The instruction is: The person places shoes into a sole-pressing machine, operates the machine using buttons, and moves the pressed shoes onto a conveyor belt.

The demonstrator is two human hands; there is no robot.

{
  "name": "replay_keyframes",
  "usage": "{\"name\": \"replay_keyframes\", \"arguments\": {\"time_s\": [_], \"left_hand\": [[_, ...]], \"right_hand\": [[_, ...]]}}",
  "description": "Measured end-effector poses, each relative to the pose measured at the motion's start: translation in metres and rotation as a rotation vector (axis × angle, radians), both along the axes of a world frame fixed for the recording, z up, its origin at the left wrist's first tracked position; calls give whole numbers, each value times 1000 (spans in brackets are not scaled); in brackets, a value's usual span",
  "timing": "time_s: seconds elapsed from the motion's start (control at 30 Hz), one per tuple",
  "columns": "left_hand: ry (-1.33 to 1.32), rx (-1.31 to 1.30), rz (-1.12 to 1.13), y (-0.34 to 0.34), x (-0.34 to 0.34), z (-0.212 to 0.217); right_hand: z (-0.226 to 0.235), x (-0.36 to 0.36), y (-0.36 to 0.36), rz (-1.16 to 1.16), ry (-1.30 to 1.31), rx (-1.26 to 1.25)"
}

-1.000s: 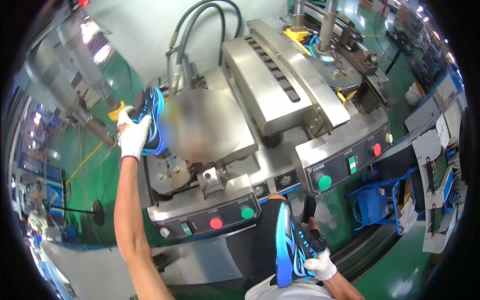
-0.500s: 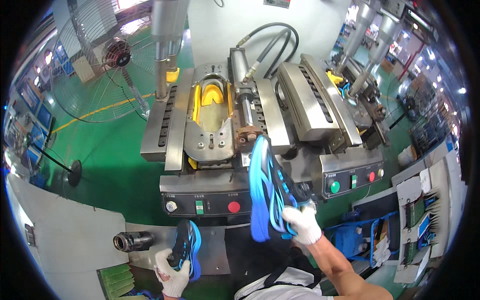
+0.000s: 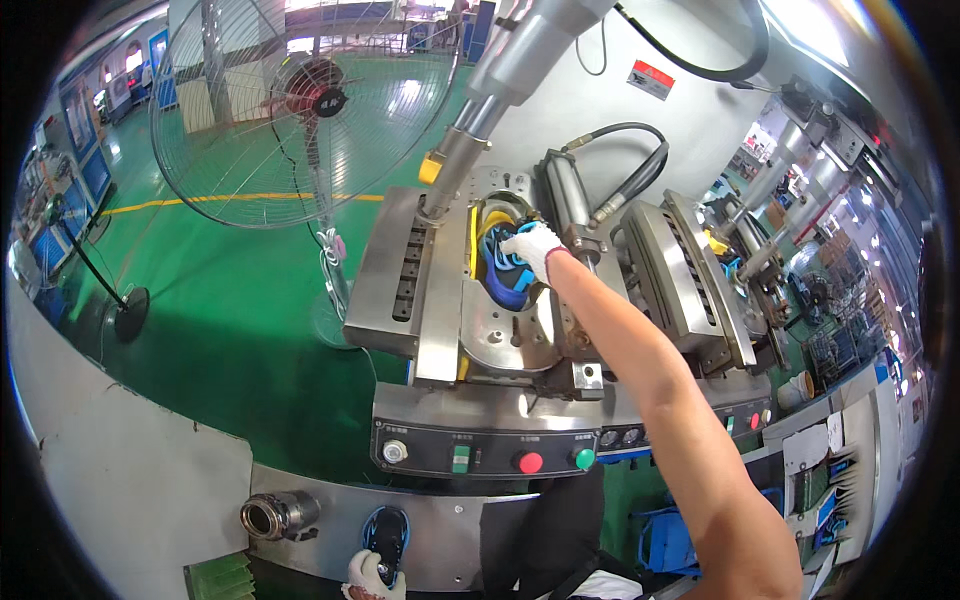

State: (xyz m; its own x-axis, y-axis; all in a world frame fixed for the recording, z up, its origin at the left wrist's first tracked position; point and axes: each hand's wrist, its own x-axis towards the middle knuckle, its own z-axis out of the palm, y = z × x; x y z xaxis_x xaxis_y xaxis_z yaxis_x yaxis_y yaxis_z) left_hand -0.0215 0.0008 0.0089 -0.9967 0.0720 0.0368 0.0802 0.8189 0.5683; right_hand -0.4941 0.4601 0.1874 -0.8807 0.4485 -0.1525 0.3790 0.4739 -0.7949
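Note:
My right hand (image 3: 535,248), in a white knit glove, reaches far forward and grips the upper of a black-and-blue sneaker (image 3: 508,285). That sneaker sits in the yellow-lined recess of a metal press fixture (image 3: 510,340), its blue sole edge toward me. Down at the lower edge, my gloved left hand (image 3: 374,578) is closed around the near end of a second black-and-blue sneaker (image 3: 386,535). This one rests upright on a metal ledge (image 3: 435,530). The fingertips of both hands are partly hidden by the shoes.
A dark metal cylinder (image 3: 278,514) lies left of the near sneaker. Below the press runs a control panel with a red button (image 3: 529,462). A slanted press column (image 3: 480,120) rises left of the fixture. Beyond stands a large fan (image 3: 315,90); a second press station (image 3: 665,270) is at right.
My right hand has carried its sneaker forward from in front of the machine into the press recess. The left hand's sneaker now stands more upright on the ledge. The view has shifted left.

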Motion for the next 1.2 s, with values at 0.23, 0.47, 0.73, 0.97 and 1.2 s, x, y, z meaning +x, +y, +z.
{"name": "replay_keyframes", "arguments": {"time_s": [0.23,0.47,0.73,0.97,1.2], "left_hand": [[-27,18,64,-2,-1,6],[-88,60,211,30,-10,3],[-173,91,0,24,-3,10],[-152,-231,-700,16,-64,32],[78,88,-671,116,-58,87]], "right_hand": [[-63,-44,-39,79,-94,569],[-26,5,-22,318,36,525],[-31,354,-58,591,586,413],[-127,415,-17,516,223,812],[-108,531,-29,691,195,12]]}}
